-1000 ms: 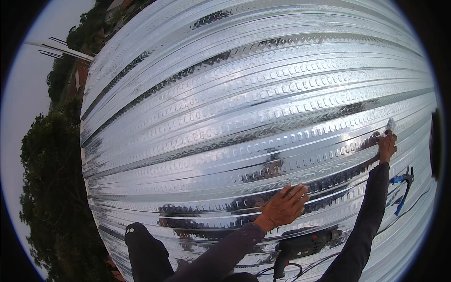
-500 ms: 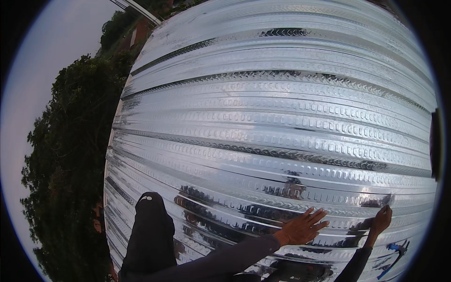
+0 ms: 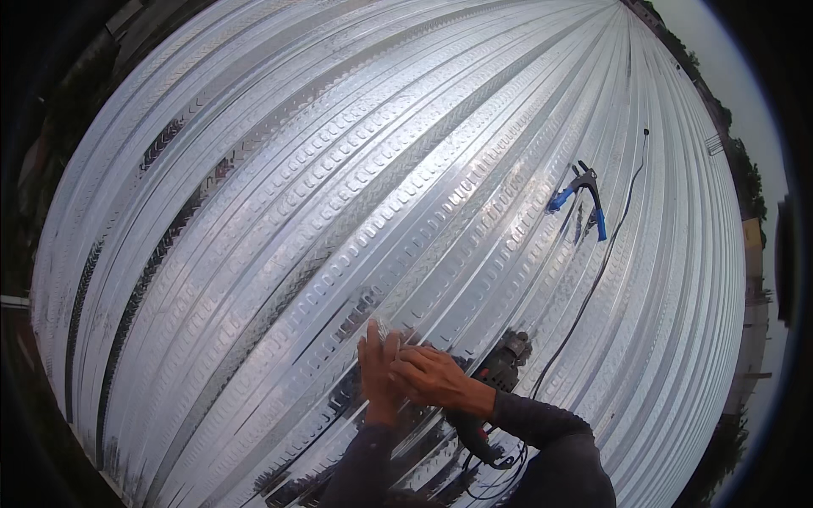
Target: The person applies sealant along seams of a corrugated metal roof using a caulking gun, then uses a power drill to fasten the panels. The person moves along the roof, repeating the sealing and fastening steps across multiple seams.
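Low in the middle of the head view, my two hands meet just above the ribbed silver metal sheeting (image 3: 339, 245). My left hand (image 3: 378, 366) points up the sheet, its fingers bent around something clear and shiny, too small to make out. My right hand (image 3: 434, 378) lies against it with curled fingers, and whatever sits between the hands is hidden. Close to my right wrist, a black and red corded power drill (image 3: 498, 369) rests on the sheeting, partly covered by my forearm. Farther off to the right lies a hand riveter (image 3: 584, 188) with blue grips.
A black cable (image 3: 595, 284) runs up the sheeting on the right, and more of it coils beside my right forearm. Buildings (image 3: 756, 339) and trees show past the right edge. Dark greenery (image 3: 85, 97) lies beyond the left edge.
My view has swung to the right, bringing the drill and cable into sight. My hands, apart before with the left one spread flat, are now together.
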Demonstrator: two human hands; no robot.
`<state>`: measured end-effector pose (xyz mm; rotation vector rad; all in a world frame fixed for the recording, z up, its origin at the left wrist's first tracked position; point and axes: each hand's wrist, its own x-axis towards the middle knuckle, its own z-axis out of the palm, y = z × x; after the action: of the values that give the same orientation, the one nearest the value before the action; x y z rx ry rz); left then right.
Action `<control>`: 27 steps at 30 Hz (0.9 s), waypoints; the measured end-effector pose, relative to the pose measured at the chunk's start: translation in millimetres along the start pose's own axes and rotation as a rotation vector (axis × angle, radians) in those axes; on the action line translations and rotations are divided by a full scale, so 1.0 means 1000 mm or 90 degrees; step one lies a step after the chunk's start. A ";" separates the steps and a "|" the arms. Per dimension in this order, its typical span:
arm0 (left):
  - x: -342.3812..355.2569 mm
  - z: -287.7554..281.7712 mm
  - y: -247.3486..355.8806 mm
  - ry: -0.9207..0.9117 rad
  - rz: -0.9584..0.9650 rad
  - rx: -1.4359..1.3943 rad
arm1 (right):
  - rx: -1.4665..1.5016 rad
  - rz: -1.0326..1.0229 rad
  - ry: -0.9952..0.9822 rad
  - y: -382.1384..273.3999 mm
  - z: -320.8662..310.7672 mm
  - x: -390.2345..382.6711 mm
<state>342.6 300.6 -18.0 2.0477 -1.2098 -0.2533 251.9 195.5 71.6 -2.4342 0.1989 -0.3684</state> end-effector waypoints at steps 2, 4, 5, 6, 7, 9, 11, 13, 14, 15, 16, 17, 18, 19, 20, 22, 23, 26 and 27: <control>0.004 0.005 0.003 -0.059 0.040 0.068 | -0.008 0.039 0.095 0.013 -0.037 0.008; 0.014 0.002 0.016 0.030 0.039 0.045 | -0.061 0.182 0.282 0.057 -0.082 -0.012; 0.009 0.006 0.022 0.007 0.045 0.055 | -0.165 0.246 0.384 0.094 -0.104 -0.033; 0.005 0.006 0.023 -0.010 0.046 0.070 | -0.267 0.305 0.422 0.135 -0.125 -0.054; 0.002 0.006 0.025 -0.017 0.051 0.064 | -0.343 0.400 0.428 0.167 -0.153 -0.079; 0.001 -0.003 0.028 -0.017 0.060 0.061 | -0.406 0.606 0.458 0.239 -0.200 -0.136; -0.006 -0.005 0.029 -0.038 0.039 0.056 | -0.424 0.868 0.426 0.298 -0.244 -0.193; -0.004 -0.004 0.027 -0.041 0.033 0.050 | -0.337 0.894 0.480 0.328 -0.260 -0.218; -0.004 -0.005 0.024 -0.038 0.039 0.049 | -0.335 0.876 0.485 0.336 -0.255 -0.216; -0.004 -0.004 0.023 -0.036 0.045 0.044 | -0.336 0.923 0.403 0.341 -0.251 -0.217; 0.001 -0.009 0.016 -0.034 0.043 0.071 | -0.315 0.956 0.325 0.340 -0.236 -0.194; 0.003 -0.012 0.019 -0.037 0.040 0.074 | -0.316 0.995 0.242 0.339 -0.231 -0.187; 0.003 -0.013 0.021 -0.042 0.036 0.077 | -0.339 0.997 0.183 0.343 -0.218 -0.178; 0.004 -0.010 0.025 -0.036 0.040 0.074 | -0.381 1.003 0.124 0.350 -0.216 -0.181; 0.005 -0.011 0.023 -0.026 0.040 0.085 | -0.410 0.999 0.061 0.353 -0.210 -0.170; 0.003 -0.007 0.020 -0.026 0.039 0.105 | -0.327 0.990 0.232 0.358 -0.221 -0.166; -0.001 0.000 0.020 -0.037 0.039 0.108 | -0.311 0.997 0.333 0.365 -0.231 -0.172; 0.002 0.002 0.012 -0.033 0.045 0.131 | -0.286 0.960 0.481 0.371 -0.222 -0.130; 0.000 -0.001 0.011 -0.034 0.044 0.140 | -0.291 0.964 0.431 0.372 -0.215 -0.118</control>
<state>336.1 298.4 -9.9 2.1931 -1.3908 -0.1493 55.2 -190.8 -29.9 -1.7168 2.3586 -0.3975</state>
